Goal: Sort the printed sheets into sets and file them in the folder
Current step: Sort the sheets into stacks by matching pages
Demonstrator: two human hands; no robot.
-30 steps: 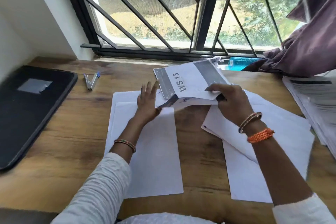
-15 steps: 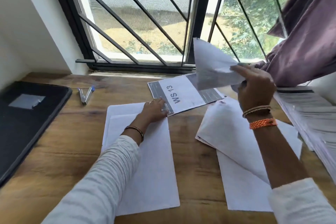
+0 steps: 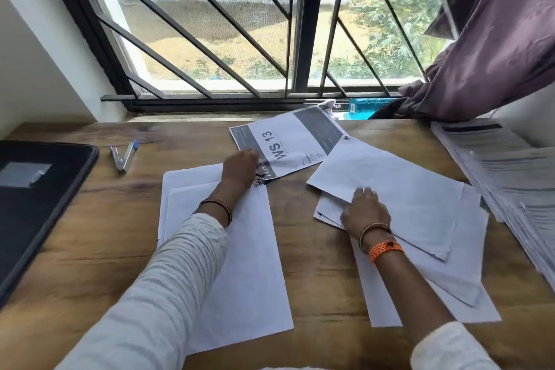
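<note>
Where left hand point(image 3: 240, 166) curls, WS 13 sheet point(image 3: 288, 144) under fingers.

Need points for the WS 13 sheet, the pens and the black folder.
WS 13 sheet point(image 3: 277, 146): head view, on the printed "WS 13" heading.
Pens point(image 3: 123, 156): head view, mid-barrel.
Black folder point(image 3: 45, 189): head view, on its cover.

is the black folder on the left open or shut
Shut, as far as shows. The black folder lies flat on the desk with its cover down, no sheets visible inside; its left part is cut off by the frame.
</note>
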